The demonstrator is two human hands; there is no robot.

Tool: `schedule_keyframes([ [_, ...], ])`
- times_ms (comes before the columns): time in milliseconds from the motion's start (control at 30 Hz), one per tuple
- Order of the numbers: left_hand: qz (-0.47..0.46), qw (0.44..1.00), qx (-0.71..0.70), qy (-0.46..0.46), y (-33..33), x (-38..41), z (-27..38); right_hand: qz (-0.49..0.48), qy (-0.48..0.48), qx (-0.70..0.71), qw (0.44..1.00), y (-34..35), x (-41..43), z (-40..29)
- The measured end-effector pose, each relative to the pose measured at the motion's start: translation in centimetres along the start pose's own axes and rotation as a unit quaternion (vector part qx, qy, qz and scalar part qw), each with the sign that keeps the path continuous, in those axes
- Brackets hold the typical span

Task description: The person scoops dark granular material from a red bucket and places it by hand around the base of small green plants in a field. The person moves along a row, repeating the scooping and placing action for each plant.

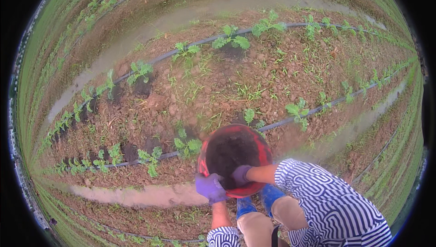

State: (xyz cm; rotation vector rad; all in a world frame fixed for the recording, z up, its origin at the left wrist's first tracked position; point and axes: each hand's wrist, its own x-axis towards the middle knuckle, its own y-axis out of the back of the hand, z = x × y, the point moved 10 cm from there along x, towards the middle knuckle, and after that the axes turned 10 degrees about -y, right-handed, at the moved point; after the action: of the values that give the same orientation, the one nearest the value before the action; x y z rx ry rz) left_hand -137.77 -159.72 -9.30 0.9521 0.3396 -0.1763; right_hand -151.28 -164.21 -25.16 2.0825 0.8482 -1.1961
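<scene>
A round red basin (pixel 261 145) holds dark, crumbly soil-like material (pixel 231 148) and is in front of my blue boots. My left hand (pixel 210 188), in a purple glove, grips the basin's near left rim. My right hand (pixel 241 175), also gloved in purple, reaches inside the basin at the dark material; its fingers are partly hidden, so whether they hold any is not clear. Just past the basin's left side grows a leafy seedling (pixel 187 145), and another small seedling (pixel 249 115) stands beyond its far rim.
Black drip hoses (pixel 282 123) run along two rows of kale-like plants (pixel 231 39) on a brown soil bed (pixel 204 93) with small weeds. Muddy water stands in a furrow (pixel 136 195) on the near side and another furrow (pixel 136 30) on the far side. Blue boots (pixel 246 206) stand below the basin.
</scene>
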Motion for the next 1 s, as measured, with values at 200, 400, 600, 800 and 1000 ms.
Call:
schedule_keyframes([
  [200,-0.017,0.998,-0.063,0.026,0.7,1.1,-2.4,0.056,0.105,0.624,0.772,12.7,-10.0,0.8],
  [400,-0.048,0.998,-0.051,0.011,0.2,1.0,-2.5,0.172,0.256,0.754,0.58,34.1,-6.8,3.0],
  [600,-0.053,0.998,0.002,0.018,0.9,1.4,-3.4,0.318,0.082,0.745,0.581,30.4,-5.8,2.7],
  [800,-0.052,0.998,0.005,0.016,0.3,1.1,-2.2,0.39,0.085,0.01,0.917,11.5,-3.2,-1.2],
  [1000,-0.03,0.999,-0.028,0.027,-0.3,-0.6,-0.2,-0.022,-0.077,0.046,0.996,1.3,1.4,-1.6],
])
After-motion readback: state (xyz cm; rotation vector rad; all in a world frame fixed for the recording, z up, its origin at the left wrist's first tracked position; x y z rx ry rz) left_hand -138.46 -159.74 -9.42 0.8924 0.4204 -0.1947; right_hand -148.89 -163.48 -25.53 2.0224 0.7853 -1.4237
